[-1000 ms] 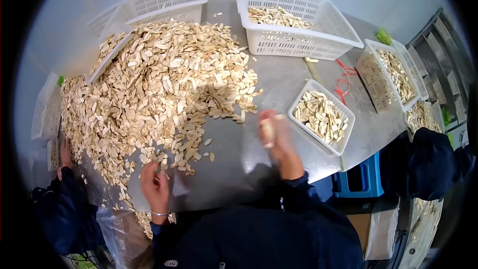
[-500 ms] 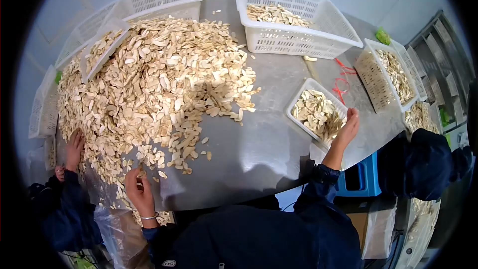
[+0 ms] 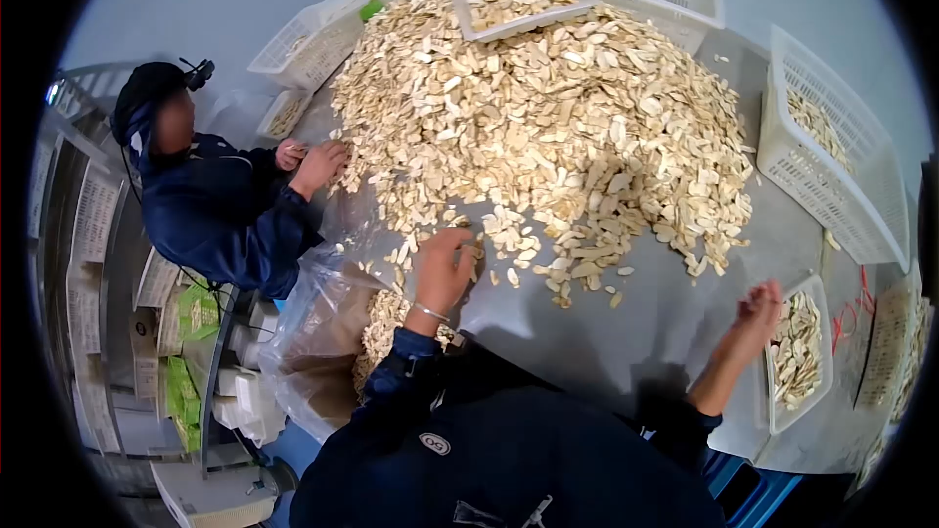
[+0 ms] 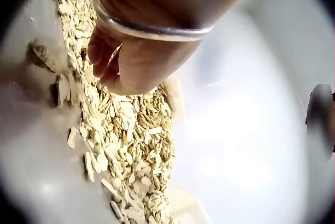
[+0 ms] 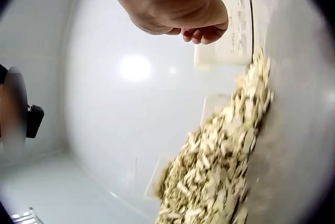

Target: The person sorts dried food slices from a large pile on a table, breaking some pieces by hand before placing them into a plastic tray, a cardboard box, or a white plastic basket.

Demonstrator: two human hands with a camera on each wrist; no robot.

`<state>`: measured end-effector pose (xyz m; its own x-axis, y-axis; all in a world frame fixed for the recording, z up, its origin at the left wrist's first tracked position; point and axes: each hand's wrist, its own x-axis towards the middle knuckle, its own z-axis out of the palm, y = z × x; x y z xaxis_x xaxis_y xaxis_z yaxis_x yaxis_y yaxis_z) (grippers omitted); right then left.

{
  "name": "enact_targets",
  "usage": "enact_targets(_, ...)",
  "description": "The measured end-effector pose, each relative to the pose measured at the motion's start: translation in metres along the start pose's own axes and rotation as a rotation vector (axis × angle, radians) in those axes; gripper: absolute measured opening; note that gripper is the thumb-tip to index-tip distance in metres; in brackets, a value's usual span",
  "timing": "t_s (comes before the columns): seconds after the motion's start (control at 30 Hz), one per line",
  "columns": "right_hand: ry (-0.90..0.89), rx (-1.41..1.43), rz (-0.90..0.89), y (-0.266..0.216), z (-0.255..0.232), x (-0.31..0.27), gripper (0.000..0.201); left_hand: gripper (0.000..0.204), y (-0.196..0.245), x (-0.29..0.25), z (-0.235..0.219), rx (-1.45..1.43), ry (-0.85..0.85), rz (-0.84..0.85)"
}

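Many pale dried slices (image 3: 509, 108) lie heaped on the metal table. My left hand (image 3: 443, 274), with a bangle at the wrist, is at the heap's near edge, fingers bent; whether a slice sits between thumb and fingers cannot be told. The left wrist view shows the same hand (image 4: 152, 40) over slices (image 4: 128, 129). Beside the left rim of a small white tray (image 3: 825, 352) of slices, my right hand (image 3: 738, 342) hangs with loosely curled fingers. No slice shows in that hand (image 5: 178, 4) in the right wrist view.
White baskets (image 3: 831, 152) stand behind and right of the heap, and a small tray (image 3: 523, 22) rests on top. At the left, another person's hand (image 3: 318, 168) touches the heap. A clear plastic bag (image 3: 313, 332) hangs by the near edge. Red string (image 3: 854, 311) lies at the right.
The head view has swung left, bringing the other person into view. My right hand has moved from the small tray's right side to its left. My left hand stays by the heap's near edge.
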<state>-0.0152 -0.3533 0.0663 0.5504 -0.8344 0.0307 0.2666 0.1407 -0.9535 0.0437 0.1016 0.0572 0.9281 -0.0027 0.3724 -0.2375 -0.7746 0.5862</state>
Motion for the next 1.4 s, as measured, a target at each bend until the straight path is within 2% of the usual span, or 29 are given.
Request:
enact_targets(0.03, -0.034, 0.045, 0.101, 0.008, 0.023, -0.016, 0.026, 0.02, 0.003, 0.003, 0.004, -0.007, -0.018, 0.029)
enact_targets(0.07, -0.245, 0.126, 0.149, 0.023, 0.036, -0.028, 0.024, 0.019, 0.006, 0.007, 0.009, -0.016, -0.037, 0.057)
enact_targets(0.1, -0.324, 0.154, 0.234, 0.032, 0.056, -0.043, 0.022, 0.018, 0.012, 0.01, 0.014, -0.037, -0.04, 0.072)
enact_targets(0.13, -0.271, 0.127, 0.362, 0.023, 0.087, -0.067, 0.019, 0.018, 0.018, 0.014, 0.02, -0.058, -0.046, 0.088)
enact_targets(0.17, -0.355, 0.083, 0.439, 0.026, 0.101, -0.08, 0.017, 0.017, 0.022, 0.018, 0.025, -0.08, -0.053, 0.106)
enact_targets(0.23, -0.515, 0.225, 0.548, 0.045, 0.124, -0.107, 0.015, 0.019, 0.019, 0.023, 0.04, -0.044, -0.05, 0.231)
enact_targets(0.27, -0.614, 0.22, 0.548, 0.054, 0.132, -0.118, 0.013, 0.02, 0.024, 0.025, 0.043, -0.013, -0.055, 0.273)
enact_targets(0.33, -0.694, 0.222, 0.576, 0.058, 0.145, -0.138, 0.013, 0.023, 0.026, 0.027, 0.049, 0.099, -0.078, 0.347)
enact_targets(0.4, -0.775, 0.214, 0.598, 0.062, 0.15, -0.148, 0.014, 0.022, 0.024, 0.024, 0.05, 0.099, -0.142, 0.308)
enact_targets(0.43, -0.769, 0.212, 0.61, 0.067, 0.149, -0.149, 0.014, 0.021, 0.022, 0.022, 0.05, 0.099, -0.174, 0.286)
enact_targets(0.57, -0.756, 0.18, 0.649, 0.082, 0.143, -0.144, 0.014, 0.009, 0.002, 0.007, 0.051, -0.083, -0.062, 0.194)
enact_targets(0.67, -0.767, 0.15, 0.662, 0.086, 0.142, -0.14, 0.014, 0.006, 0.012, 0.004, 0.03, -0.285, -0.213, -0.234)
enact_targets(0.8, -0.831, 0.152, 0.703, 0.092, 0.142, -0.142, 0.013, 0.013, 0.005, 0.026, 0.03, -0.027, -0.125, -0.019)
enact_targets(0.9, -0.83, 0.162, 0.711, 0.088, 0.143, -0.142, 0.012, 0.023, 0.001, 0.047, 0.043, 0.129, -0.072, 0.051)
enact_targets(0.93, -0.837, 0.167, 0.707, 0.089, 0.143, -0.141, 0.012, 0.036, 0.003, 0.051, 0.044, 0.189, -0.153, -0.008)
enact_targets(1.03, -0.847, 0.168, 0.697, 0.091, 0.14, -0.139, 0.012, 0.041, -0.004, 0.053, 0.053, 0.147, -0.227, -0.126)
enact_targets(1.17, -0.864, 0.141, 0.72, 0.089, 0.14, -0.14, 0.012, 0.048, -0.014, 0.041, 0.049, -0.116, -0.245, -0.212)
enact_targets(1.2, -0.87, 0.131, 0.731, 0.089, 0.141, -0.141, 0.012, 0.049, -0.014, 0.038, 0.046, -0.12, -0.229, -0.188)
enact_targets(1.3, -0.883, 0.129, 0.761, 0.092, 0.139, -0.145, 0.012, 0.044, -0.019, 0.025, 0.048, -0.369, -0.182, -0.32)
enact_targets(1.4, -0.921, 0.102, 0.763, 0.092, 0.14, -0.145, 0.011, 0.038, -0.021, 0.02, 0.049, -0.548, -0.147, -0.369)
